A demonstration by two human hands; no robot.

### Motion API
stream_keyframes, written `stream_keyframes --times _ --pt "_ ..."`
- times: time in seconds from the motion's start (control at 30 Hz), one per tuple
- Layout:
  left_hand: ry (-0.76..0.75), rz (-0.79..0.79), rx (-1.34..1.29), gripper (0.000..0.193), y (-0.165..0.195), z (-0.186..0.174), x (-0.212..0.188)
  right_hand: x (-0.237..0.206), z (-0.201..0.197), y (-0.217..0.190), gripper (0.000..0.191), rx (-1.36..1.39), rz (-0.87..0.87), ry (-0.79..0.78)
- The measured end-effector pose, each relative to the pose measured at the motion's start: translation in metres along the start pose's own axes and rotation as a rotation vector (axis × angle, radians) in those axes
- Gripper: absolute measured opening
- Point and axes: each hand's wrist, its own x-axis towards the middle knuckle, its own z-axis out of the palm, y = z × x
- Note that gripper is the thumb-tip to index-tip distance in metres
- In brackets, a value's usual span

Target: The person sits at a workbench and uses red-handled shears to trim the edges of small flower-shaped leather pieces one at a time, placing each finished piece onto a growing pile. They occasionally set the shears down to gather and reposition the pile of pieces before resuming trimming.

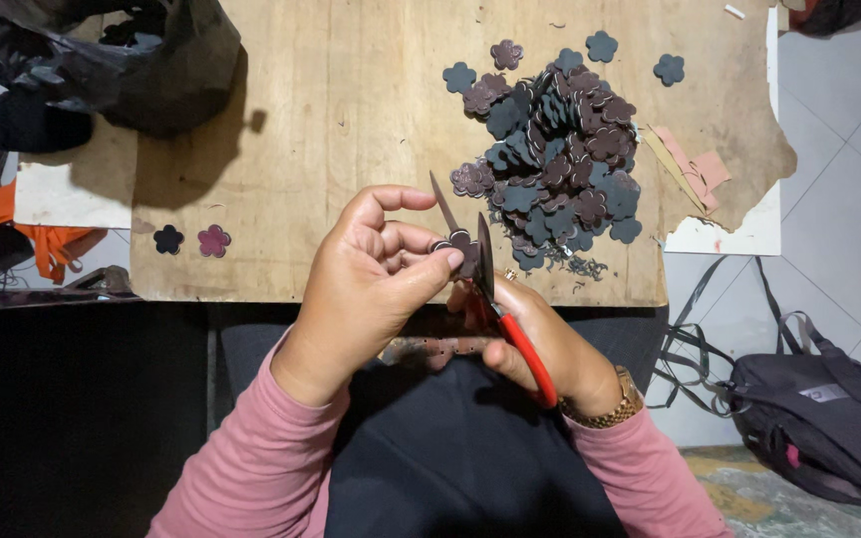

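Observation:
My left hand (pixel 366 279) pinches a small dark flower-shaped cutout (pixel 458 242) between thumb and fingers, just over the near edge of the wooden board (pixel 351 110). My right hand (pixel 540 344) grips red-handled scissors (pixel 510 334). Their blades are spread apart around the cutout, one pointing up and away. A pile of dark brown and dark blue flower cutouts (pixel 560 149) lies on the board just beyond my hands. A punched dark strip (pixel 435 349) rests on my lap under the hands.
A dark flower (pixel 168 239) and a maroon flower (pixel 214 240) lie apart at the board's left. A black plastic bag (pixel 142 60) sits at the far left corner. Pinkish scraps (pixel 690 169) lie right of the pile. A dark backpack (pixel 819 418) is on the tiled floor.

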Motion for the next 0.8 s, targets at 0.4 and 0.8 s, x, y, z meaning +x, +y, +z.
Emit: stream_keyframes --times 0.4,0.8 --pt "0.019 -0.003 0.017 0.047 -0.001 0.002 0.001 -0.001 -0.003 0.001 0.108 0.042 0.026 0.015" --pt "-0.082 0.007 -0.041 0.013 -0.024 -0.003 0.006 -0.013 -0.018 0.028 0.100 -0.286 -0.081 0.085"
